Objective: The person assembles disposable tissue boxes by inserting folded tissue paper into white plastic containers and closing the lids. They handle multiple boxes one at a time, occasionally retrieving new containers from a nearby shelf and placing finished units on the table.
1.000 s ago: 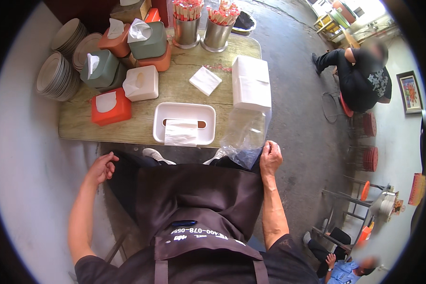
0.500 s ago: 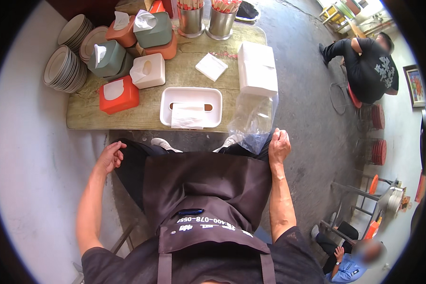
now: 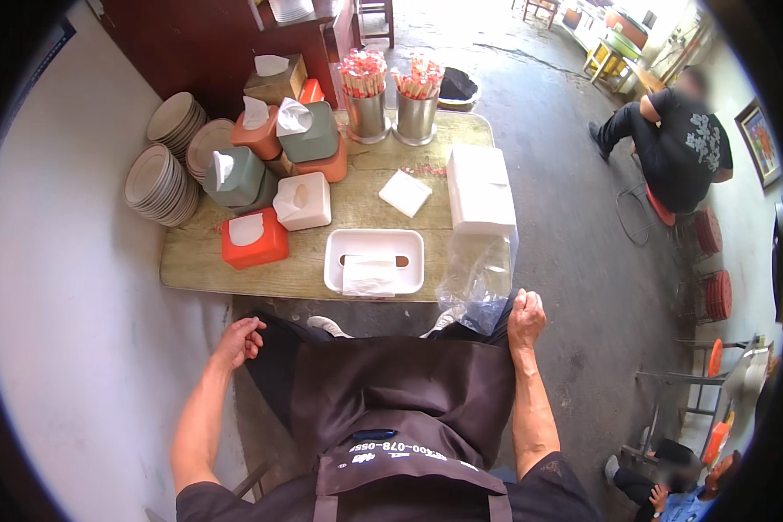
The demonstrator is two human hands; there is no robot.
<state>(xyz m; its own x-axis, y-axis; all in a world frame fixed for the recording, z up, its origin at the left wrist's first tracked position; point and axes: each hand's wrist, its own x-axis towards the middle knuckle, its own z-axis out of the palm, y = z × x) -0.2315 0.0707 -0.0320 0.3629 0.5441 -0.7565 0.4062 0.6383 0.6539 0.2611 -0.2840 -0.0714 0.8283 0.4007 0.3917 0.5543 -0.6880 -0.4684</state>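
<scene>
My left hand [image 3: 240,343] rests over my left knee, its fingers loosely bent and partly apart, holding nothing. Over the right knee, my right hand [image 3: 526,320] is curled into a loose fist with nothing showing in it. Just left of that fist, a clear plastic bag [image 3: 474,291] hangs over the table edge below a stack of white napkins [image 3: 481,191]. In front of me on the table lies a white tissue box lid [image 3: 331,261], a tissue sticking out of its slot. A small pile of napkins [image 3: 405,193] sits beyond it.
Tissue boxes, including a red one [image 3: 254,242] and a white one [image 3: 303,202], crowd the wooden table [image 3: 209,277] at left beside stacked plates [image 3: 158,187]. Two metal cups of wrapped chopsticks [image 3: 368,117] stand behind. A seated person [image 3: 683,143] is at right, another lower right.
The view has tipped upward, so the table and my hands appear lower and further right, with more of the room behind showing. Both hands stay over my knees.
</scene>
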